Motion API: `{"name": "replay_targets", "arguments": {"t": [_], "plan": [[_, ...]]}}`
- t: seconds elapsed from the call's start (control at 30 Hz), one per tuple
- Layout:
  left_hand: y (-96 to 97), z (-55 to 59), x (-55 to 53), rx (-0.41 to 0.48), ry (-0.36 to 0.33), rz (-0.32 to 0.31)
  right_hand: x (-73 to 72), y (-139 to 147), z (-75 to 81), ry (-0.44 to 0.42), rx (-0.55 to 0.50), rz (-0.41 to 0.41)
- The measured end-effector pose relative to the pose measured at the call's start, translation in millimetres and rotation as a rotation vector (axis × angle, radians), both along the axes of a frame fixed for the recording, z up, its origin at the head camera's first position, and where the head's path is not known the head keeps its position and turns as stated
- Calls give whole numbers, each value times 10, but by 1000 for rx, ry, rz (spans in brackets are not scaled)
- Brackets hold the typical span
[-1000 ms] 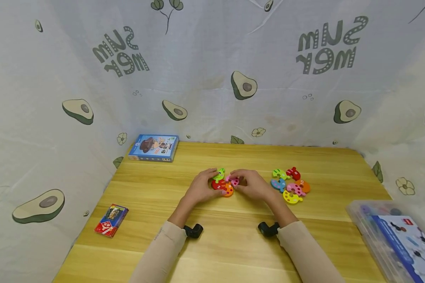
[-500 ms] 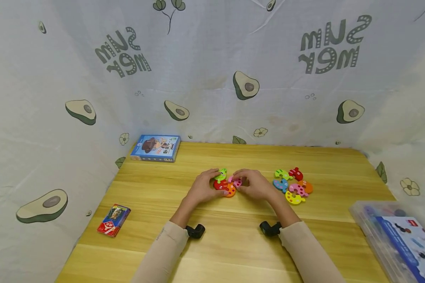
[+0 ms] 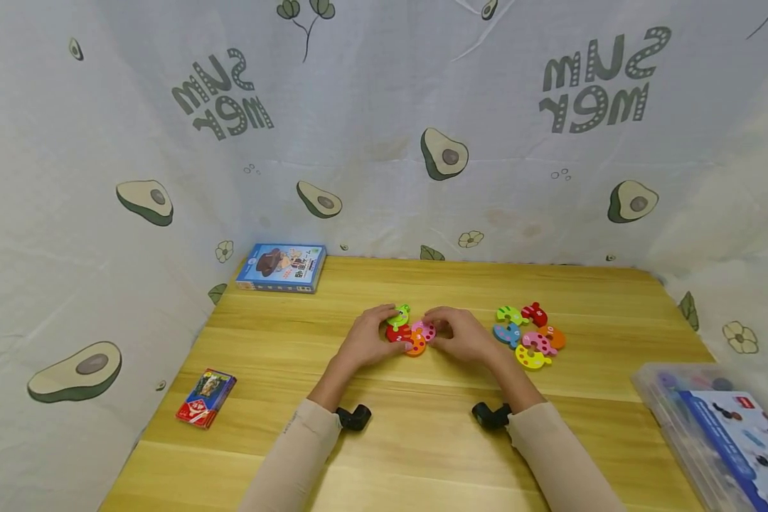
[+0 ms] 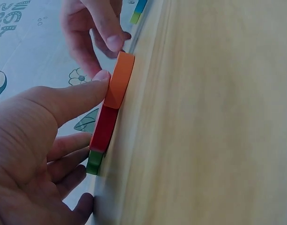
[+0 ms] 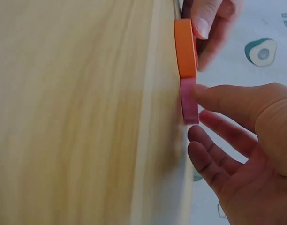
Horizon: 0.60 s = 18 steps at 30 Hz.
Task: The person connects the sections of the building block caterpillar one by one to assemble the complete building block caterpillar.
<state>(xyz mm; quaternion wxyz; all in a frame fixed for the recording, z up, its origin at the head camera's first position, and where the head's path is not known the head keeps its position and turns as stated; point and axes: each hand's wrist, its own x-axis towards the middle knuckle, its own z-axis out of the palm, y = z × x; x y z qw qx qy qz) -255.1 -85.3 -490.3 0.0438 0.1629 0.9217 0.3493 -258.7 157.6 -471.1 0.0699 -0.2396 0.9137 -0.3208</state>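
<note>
My left hand (image 3: 366,338) grips a joined run of flat puzzle pieces on the wooden table: a green head piece (image 3: 398,316), a red piece (image 3: 395,334) and an orange piece (image 3: 416,346). Its thumb lies on the orange piece in the left wrist view, with the fingers around the far side by the red and green ones. From the right, my right hand (image 3: 462,336) pinches a pink spotted piece (image 5: 188,101) between thumb and index finger. That pink piece sits right against the end of the orange one, flat on the table.
Several more number pieces, among them a yellow piece (image 3: 531,358) and a blue piece (image 3: 505,334), lie right of the right hand. A blue game box (image 3: 281,268) stands back left, a card pack (image 3: 206,398) front left, and a clear plastic case (image 3: 662,398) at the right edge.
The pink piece has turned and settled against the orange piece, under the right hand's fingers. The left hand and its pieces stay in place.
</note>
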Motion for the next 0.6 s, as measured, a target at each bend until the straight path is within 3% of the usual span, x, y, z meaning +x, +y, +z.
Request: {"name": "replay_targets", "arguments": {"t": [0.33, 0.5, 0.6], "plan": [[-19, -9, -48, -29, 2, -6, 21, 544, 53, 18, -28, -225], [-20, -22, -49, -30, 5, -10, 10, 867, 83, 51, -4, -294], [-22, -28, -38, -18, 5, -12, 19, 1020, 116, 27, 21, -329]]}}
